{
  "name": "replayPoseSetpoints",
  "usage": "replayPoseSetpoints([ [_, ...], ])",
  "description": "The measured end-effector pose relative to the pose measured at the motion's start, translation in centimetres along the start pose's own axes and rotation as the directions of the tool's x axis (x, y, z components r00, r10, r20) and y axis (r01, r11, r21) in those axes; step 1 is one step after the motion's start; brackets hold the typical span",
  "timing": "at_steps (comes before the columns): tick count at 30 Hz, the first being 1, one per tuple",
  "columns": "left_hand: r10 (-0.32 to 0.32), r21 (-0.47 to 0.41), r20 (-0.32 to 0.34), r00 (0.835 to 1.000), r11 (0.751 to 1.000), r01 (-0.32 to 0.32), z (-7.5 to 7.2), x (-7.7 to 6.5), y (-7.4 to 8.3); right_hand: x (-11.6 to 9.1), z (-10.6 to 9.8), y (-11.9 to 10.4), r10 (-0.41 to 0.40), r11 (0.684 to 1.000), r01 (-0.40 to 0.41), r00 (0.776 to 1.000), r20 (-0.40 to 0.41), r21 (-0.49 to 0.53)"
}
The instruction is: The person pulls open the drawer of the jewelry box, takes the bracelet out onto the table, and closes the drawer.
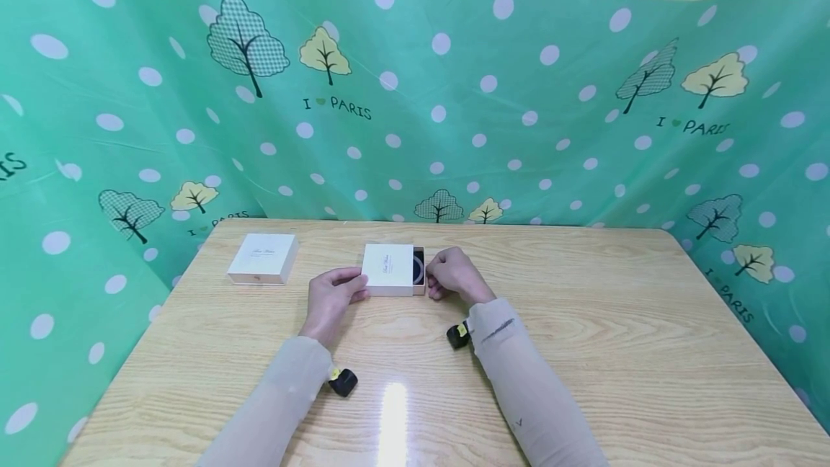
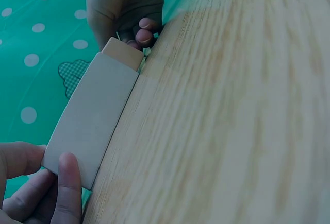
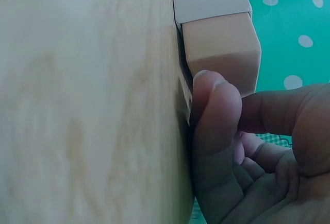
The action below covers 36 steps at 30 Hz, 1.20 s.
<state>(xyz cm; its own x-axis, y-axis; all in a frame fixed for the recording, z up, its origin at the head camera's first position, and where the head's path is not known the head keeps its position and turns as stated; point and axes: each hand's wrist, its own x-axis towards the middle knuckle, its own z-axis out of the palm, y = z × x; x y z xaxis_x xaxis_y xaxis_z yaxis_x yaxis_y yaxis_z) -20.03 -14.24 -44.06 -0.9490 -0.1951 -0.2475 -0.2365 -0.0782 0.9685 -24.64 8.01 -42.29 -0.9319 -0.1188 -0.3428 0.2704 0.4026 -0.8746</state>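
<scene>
A white slide-out gift box (image 1: 387, 270) with small lettering lies at the far middle of the table. Its peach inner drawer (image 3: 224, 44) sticks out a short way on the right. Inside the drawer, on a dark lining, part of a pale ring-shaped piece (image 1: 418, 269) shows; the sleeve covers the rest. My left hand (image 1: 331, 301) grips the sleeve's left end, thumb on the near side. With curled fingers, my right hand (image 1: 457, 274) pinches at the drawer's outer end; the pinched spot is hidden behind the fingertips.
Another white box (image 1: 264, 258), closed, sits at the far left of the wooden table (image 1: 622, 352). A green dotted cloth (image 1: 454, 143) hangs behind the table and along its sides. Small black wrist cameras hang at both sleeve cuffs.
</scene>
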Motion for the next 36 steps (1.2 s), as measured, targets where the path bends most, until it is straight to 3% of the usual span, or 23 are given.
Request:
replayPoseSetpoints([
  [21,-0.015,0.008,0.005,1.0,1.0,0.015,0.0,-0.3,0.2,0.6,-0.9,0.7,0.006,0.996,-0.013,0.997,0.076,0.089],
  [36,-0.004,0.001,0.005,1.0,1.0,0.004,0.0,-0.3,0.2,0.9,-1.3,1.0,0.025,0.996,-0.034,0.994,0.105,0.087],
])
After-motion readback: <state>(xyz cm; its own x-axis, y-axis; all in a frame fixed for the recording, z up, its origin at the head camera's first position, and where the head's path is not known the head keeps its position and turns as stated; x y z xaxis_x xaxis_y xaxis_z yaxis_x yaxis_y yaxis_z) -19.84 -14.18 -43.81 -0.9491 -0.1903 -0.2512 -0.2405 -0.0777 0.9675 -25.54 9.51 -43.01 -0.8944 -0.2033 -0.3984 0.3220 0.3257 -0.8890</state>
